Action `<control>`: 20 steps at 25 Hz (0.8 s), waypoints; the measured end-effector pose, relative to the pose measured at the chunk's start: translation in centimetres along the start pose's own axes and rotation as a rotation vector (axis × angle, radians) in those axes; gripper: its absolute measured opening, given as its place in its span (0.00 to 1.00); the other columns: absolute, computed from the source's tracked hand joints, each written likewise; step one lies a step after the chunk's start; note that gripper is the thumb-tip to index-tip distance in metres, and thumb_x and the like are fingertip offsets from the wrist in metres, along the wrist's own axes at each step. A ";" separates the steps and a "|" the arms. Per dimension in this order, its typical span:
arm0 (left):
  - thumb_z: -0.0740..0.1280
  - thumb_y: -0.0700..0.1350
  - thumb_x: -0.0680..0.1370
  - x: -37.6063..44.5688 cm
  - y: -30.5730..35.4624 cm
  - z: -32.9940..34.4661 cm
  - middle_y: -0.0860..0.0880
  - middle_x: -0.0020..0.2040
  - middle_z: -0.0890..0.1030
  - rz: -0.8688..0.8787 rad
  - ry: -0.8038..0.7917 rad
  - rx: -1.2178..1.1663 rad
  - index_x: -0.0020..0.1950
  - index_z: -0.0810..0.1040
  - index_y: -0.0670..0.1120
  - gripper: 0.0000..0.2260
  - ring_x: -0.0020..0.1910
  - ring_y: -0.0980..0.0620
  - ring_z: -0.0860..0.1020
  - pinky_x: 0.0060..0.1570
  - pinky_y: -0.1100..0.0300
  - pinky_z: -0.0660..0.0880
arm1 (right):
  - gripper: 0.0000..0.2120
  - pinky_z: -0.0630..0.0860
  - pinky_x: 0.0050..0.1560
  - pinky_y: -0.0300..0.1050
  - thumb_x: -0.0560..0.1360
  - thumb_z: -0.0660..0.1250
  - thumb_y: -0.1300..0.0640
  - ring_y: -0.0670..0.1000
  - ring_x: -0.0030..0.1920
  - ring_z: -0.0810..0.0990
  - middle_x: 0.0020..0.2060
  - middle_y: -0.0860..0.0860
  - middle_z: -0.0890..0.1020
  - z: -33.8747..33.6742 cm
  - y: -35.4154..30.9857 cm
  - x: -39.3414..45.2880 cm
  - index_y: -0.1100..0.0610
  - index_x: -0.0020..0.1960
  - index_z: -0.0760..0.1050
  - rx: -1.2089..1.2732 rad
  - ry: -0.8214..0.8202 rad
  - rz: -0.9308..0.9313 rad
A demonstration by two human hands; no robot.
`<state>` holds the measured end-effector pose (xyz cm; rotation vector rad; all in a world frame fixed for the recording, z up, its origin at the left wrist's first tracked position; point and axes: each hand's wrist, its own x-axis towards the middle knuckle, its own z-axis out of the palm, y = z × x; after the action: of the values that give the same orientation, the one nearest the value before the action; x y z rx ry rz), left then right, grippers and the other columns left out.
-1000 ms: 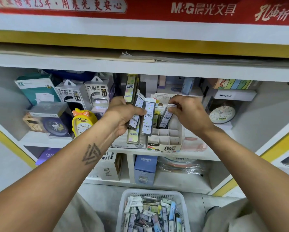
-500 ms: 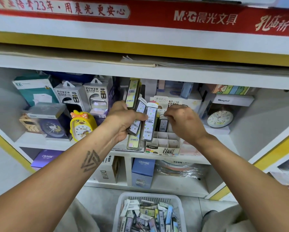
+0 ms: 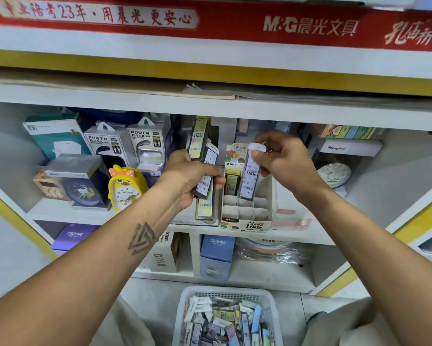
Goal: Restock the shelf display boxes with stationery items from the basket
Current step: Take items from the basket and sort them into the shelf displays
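My right hand point(image 3: 282, 156) had taken a new lead case point(image 3: 250, 174), pinching its cap over the display box point(image 3: 246, 216); my left hand point(image 3: 190, 176) still gripped the remaining cases point(image 3: 205, 171).

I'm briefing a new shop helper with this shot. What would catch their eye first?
Probably the two hands at the shelf's centre: the right hand pinches a lilac pencil-lead case by its cap, over the divided display box, while the left hand has a grip on a fan of more lead cases. Next, the yellow duck alarm clock to the left, and the white basket of cases below.
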<state>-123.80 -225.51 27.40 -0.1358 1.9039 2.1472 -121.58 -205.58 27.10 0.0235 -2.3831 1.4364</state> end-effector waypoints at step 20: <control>0.72 0.26 0.71 -0.6 -1.0 0.6 0.36 0.38 0.83 0.032 -0.116 -0.024 0.47 0.80 0.35 0.08 0.32 0.41 0.82 0.35 0.51 0.83 | 0.05 0.76 0.44 0.49 0.74 0.73 0.59 0.53 0.43 0.79 0.42 0.50 0.83 0.3 2.8 -0.2 0.55 0.49 0.80 -0.634 -0.046 -0.273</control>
<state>-122.89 -224.91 26.68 0.0145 1.8278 2.1486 -121.98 -204.48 24.48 0.2118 -2.6378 0.5313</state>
